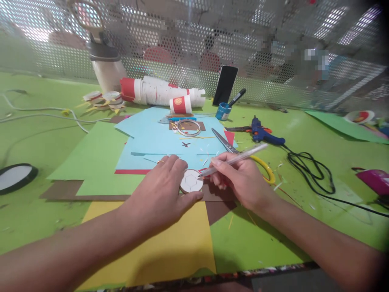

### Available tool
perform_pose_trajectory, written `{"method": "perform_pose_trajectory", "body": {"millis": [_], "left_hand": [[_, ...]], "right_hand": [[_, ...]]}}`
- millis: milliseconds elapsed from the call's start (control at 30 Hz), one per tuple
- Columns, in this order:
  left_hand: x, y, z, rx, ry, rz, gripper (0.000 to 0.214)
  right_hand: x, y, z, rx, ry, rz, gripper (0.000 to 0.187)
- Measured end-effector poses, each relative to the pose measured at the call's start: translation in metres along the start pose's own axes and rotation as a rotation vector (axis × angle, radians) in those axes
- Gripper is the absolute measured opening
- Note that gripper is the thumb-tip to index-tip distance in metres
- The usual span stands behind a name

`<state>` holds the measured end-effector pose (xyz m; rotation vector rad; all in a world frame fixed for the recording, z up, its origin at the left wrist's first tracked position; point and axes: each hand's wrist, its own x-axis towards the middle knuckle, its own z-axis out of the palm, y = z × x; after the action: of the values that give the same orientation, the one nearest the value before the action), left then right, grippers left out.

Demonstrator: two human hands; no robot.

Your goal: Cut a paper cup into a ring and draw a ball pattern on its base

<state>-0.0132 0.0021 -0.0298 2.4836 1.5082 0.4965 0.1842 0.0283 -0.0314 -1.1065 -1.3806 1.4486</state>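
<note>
White disc (191, 185) sits at 6 o'clock in your view. Your left hand (164, 183) holds its edge, fingers and thumb; right hand (237, 175) grips the pen (243, 155), tip at its face. Looks like line-marking; next stroke needs it steady. Blue jar (223, 113), 1 o'clock: marker (237, 97) inside.

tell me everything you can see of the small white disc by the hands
The white disc is small and round, seemingly paper or card, with a raised-looking rim. Thin dark lines on its upper face form a rough hexagon. It sits nearly level above layered coloured sheets, the left hand steadying it between fingers and thumb. The tip of the pen in the right hand meets or hovers over its right side.
</note>
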Motion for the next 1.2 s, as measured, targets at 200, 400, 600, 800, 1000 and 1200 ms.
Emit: {"method": "perform_pose_trajectory", "body": {"millis": [200, 400, 600, 800, 1000, 1200], "left_hand": [[-0.003, 0.002, -0.006, -0.014, -0.011, 0.033, 0.010], [-0.007, 0.002, -0.012, -0.085, -0.046, 0.134, 0.035], [-0.009, 0.002, -0.011, -0.093, -0.015, 0.117, 0.064], [-0.009, 0.006, -0.004, -0.057, -0.009, 0.108, 0.056], [-0.006, 0.005, -0.003, 0.001, -0.031, 0.077, 0.027], [-0.005, 0.003, -0.012, -0.026, -0.070, 0.073, 0.010]], "right_hand": [[0.000, -0.001, 0.000, 0.056, -0.011, -0.008, 0.023], [0.002, -0.001, -0.002, 0.053, 0.020, 0.009, 0.022], [0.001, 0.000, -0.005, 0.051, 0.016, 0.004, 0.021], [0.001, 0.000, -0.004, 0.060, 0.013, -0.003, 0.020], [0.001, 0.001, -0.005, 0.046, 0.025, 0.007, 0.022], [0.003, 0.000, -0.006, 0.065, 0.025, 0.005, 0.022]]}}
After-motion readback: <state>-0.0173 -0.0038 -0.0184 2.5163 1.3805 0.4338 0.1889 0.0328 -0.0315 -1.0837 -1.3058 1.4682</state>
